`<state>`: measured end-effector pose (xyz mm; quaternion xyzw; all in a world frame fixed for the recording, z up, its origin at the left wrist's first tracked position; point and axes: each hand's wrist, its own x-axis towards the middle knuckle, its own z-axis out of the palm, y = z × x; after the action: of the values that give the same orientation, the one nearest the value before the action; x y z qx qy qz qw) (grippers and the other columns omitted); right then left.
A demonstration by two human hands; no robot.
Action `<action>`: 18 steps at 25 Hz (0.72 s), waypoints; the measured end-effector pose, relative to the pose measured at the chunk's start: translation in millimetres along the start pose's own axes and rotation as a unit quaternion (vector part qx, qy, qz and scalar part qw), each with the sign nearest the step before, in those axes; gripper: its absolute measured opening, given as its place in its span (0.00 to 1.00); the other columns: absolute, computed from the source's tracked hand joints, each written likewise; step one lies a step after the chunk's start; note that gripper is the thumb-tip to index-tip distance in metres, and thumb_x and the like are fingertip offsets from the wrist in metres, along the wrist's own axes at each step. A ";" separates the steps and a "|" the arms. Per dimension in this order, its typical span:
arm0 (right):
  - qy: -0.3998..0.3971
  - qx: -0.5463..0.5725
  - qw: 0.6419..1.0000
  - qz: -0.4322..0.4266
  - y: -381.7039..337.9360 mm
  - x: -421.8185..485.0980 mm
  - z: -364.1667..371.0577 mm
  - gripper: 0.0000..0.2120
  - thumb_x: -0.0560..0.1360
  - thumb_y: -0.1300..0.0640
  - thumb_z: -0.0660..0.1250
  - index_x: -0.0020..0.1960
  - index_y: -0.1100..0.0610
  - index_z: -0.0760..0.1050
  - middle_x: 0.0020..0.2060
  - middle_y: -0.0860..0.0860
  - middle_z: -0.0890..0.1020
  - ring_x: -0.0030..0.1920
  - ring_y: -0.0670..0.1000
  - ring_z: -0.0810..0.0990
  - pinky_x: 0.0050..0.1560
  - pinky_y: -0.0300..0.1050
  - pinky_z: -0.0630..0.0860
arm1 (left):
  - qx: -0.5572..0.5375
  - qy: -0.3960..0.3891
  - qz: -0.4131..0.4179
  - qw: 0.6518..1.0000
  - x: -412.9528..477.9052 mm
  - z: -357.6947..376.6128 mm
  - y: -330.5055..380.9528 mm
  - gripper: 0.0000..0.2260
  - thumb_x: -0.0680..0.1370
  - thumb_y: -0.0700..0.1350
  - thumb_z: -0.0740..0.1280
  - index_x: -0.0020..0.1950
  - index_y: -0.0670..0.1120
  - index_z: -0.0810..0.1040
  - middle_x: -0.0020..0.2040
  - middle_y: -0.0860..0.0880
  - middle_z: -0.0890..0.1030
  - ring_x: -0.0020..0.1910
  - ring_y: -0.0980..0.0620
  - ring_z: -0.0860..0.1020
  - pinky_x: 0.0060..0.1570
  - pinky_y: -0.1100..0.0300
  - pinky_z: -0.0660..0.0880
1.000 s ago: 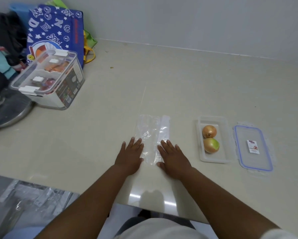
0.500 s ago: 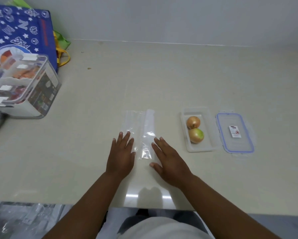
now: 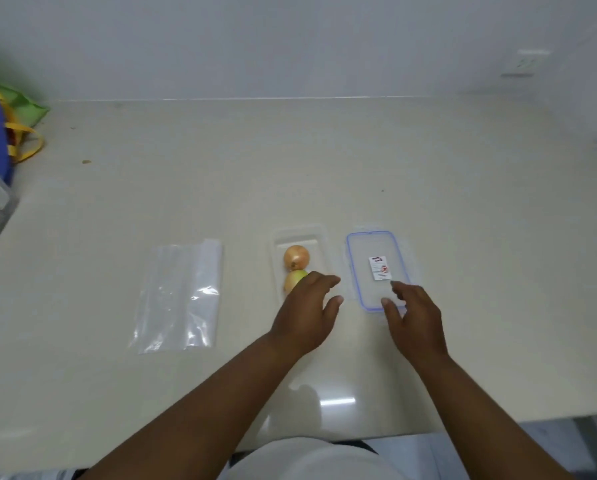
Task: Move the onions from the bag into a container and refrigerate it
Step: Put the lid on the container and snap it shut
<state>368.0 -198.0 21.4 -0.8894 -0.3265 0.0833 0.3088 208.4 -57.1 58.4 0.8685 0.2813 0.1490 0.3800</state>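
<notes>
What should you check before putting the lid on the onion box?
1. Both onions in the box: ok.
2. Bag empty and flat: ok.
3. Lid within reach, beside the box: ok.
4. Right hand over the lid's near end, open, not gripping yet: ok.
5. Left hand over the box's near end, covering the rim there: not ok, it would block the lid.
6. Onions sit below the rim: cannot tell.

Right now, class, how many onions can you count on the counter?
2. Both sit in the open clear container: a brown onion at the far end, and a greenish onion nearer, partly hidden by the left hand.
</notes>
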 end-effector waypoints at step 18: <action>-0.184 0.007 0.953 0.239 81.0 131.8 -27.3 0.22 0.63 0.44 0.77 0.40 0.59 0.74 0.36 0.52 0.77 0.38 0.54 0.76 0.31 0.43 0.66 | 0.030 -0.067 -0.379 0.922 135.4 98.1 41.7 0.21 0.75 0.51 0.68 0.62 0.41 0.69 0.62 0.41 0.77 0.61 0.40 0.75 0.59 0.52 0.71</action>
<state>522.3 -176.4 1.2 -0.9086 -0.1545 0.3192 0.2205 378.4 -55.2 30.1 0.7156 0.5678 -0.0735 0.4002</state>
